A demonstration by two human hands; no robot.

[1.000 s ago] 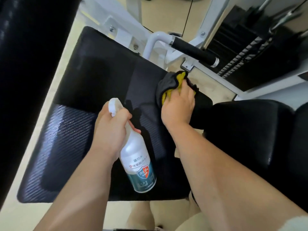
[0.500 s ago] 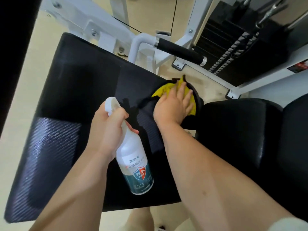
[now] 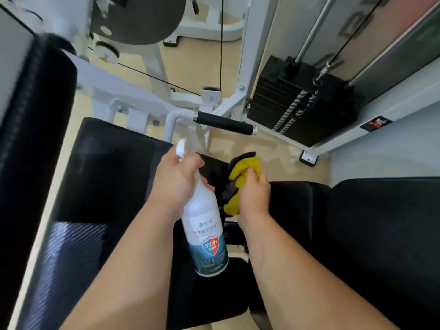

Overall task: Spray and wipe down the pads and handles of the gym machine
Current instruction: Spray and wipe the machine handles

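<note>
My left hand (image 3: pixel 177 179) grips the neck and trigger of a white spray bottle (image 3: pixel 206 231) with a blue label, held upright over the black seat pad (image 3: pixel 107 177). My right hand (image 3: pixel 253 197) clutches a bunched yellow and dark grey cloth (image 3: pixel 240 172) just above the pad's right edge. Beyond both hands a black grip handle (image 3: pixel 225 123) sticks out on a white bent tube. Another black pad (image 3: pixel 371 234) lies to the right, and a tall black back pad (image 3: pixel 31 129) stands at the left.
The white machine frame (image 3: pixel 133 96) with cables crosses behind the seat. A black weight stack (image 3: pixel 302 101) with guide rods sits at the back right. Beige floor (image 3: pixel 276 160) shows between the pads and the frame.
My right hand lifted off the pad and bunched the cloth into its grip. My left hand raised the bottle toward the handle. The view tilted up, showing more of the frame and weight stack.
</note>
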